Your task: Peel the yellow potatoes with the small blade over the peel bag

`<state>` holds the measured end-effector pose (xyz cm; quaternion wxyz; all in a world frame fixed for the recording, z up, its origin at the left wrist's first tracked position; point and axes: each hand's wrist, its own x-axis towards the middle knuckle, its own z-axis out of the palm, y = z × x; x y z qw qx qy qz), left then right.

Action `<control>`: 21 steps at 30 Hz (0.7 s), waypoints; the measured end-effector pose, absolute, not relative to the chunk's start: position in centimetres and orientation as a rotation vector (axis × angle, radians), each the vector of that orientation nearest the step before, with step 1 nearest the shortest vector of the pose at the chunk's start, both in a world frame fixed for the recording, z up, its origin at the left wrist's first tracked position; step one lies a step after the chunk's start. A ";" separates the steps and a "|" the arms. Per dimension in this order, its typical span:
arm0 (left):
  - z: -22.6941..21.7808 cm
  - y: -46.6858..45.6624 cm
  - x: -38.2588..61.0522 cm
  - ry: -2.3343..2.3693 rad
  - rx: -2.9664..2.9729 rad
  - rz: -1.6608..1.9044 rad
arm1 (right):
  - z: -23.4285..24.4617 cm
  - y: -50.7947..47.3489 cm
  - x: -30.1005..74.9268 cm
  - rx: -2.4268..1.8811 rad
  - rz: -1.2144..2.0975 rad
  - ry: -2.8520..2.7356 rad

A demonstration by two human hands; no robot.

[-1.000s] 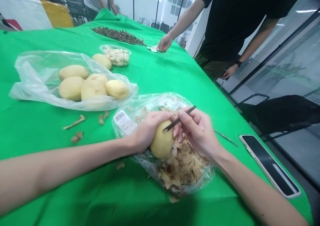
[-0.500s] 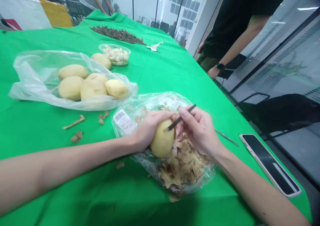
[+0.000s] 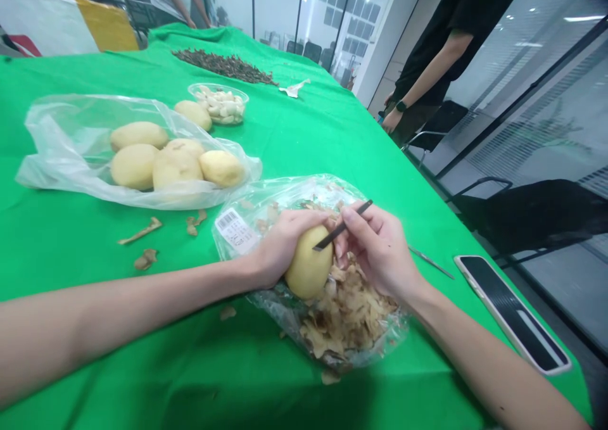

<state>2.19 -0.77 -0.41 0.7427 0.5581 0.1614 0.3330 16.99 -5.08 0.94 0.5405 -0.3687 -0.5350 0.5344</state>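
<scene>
My left hand (image 3: 280,247) is wrapped round the far side of a peeled yellow potato (image 3: 306,275); its fingertips are hidden. Between the thumb and fingers of my right hand (image 3: 377,243) is a thin dark blade with a slanted tip (image 3: 339,228), like a small carving knife. Its tip touches the top of the potato. Beneath both hands lies a clear plastic bag (image 3: 280,196) with a price label (image 3: 236,230). A heap of brown peelings (image 3: 354,316) rests on the bag.
Left, a thin plastic bag (image 3: 71,139) holds several potatoes (image 3: 178,170). Behind it are a tub of peeled garlic cloves (image 3: 223,107) and a dark dried heap (image 3: 223,66). A phone (image 3: 513,313) and slim metal tool (image 3: 431,262) lie right. A person (image 3: 437,69) stands beyond the table.
The knife tip shows bare and dark now, where a pale bit sat on it before. My hands and the potato have barely moved. The person in black has moved farther away.
</scene>
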 end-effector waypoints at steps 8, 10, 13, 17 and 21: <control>-0.4 -1.0 2.2 0.333 1.150 0.704 | 0.8 -4.8 17.1 -0.894 1.261 -1.233; -0.3 -1.0 2.2 0.342 1.157 0.710 | 0.8 -4.8 17.1 -0.883 1.254 -1.261; -0.3 -0.9 2.2 0.352 1.181 0.716 | 0.7 -4.9 17.2 -0.870 1.246 -1.299; -0.5 -0.7 2.1 0.371 1.218 0.719 | 0.6 -5.0 17.1 -0.879 1.241 -1.326; -0.5 -0.8 2.1 0.364 1.253 0.728 | 0.7 -5.0 17.1 -0.872 1.252 -1.334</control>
